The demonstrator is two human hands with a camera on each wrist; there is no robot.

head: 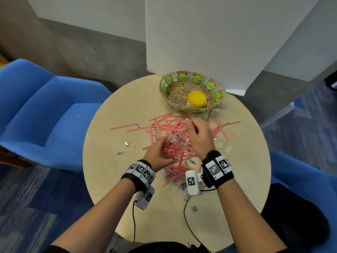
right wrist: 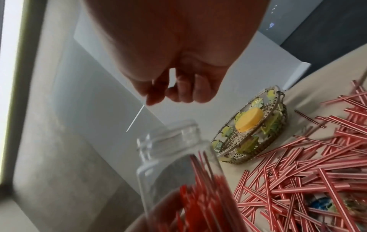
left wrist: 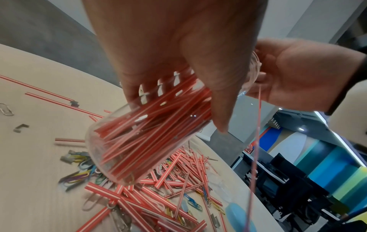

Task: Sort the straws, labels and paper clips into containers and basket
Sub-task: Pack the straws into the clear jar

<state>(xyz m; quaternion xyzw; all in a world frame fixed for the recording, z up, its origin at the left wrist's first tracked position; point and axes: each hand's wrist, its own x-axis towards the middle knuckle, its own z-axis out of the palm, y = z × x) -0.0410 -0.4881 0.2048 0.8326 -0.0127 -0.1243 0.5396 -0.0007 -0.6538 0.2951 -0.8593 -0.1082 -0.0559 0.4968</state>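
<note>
My left hand [head: 160, 154] grips a clear jar [head: 176, 144], tilted with its mouth pointing away and packed with red-and-white striped straws. In the left wrist view the jar [left wrist: 143, 141] hangs above the pile. My right hand [head: 190, 126] hovers at the jar's mouth and pinches a single straw [left wrist: 258, 125] between thumb and fingertip; it dangles down. A heap of loose straws [head: 171, 125] covers the middle of the round table [head: 113, 172]. Coloured paper clips [head: 179, 180] lie near my wrists. Small grey label pieces [head: 128, 143] are scattered at the left.
A woven basket [head: 164, 86] at the far side holds a yellow-lidded container [head: 197, 99]. One blue paper clip [head: 120, 153] lies alone at the left. Blue chairs [head: 36, 106] flank the table, and white boards [head: 218, 42] stand behind it.
</note>
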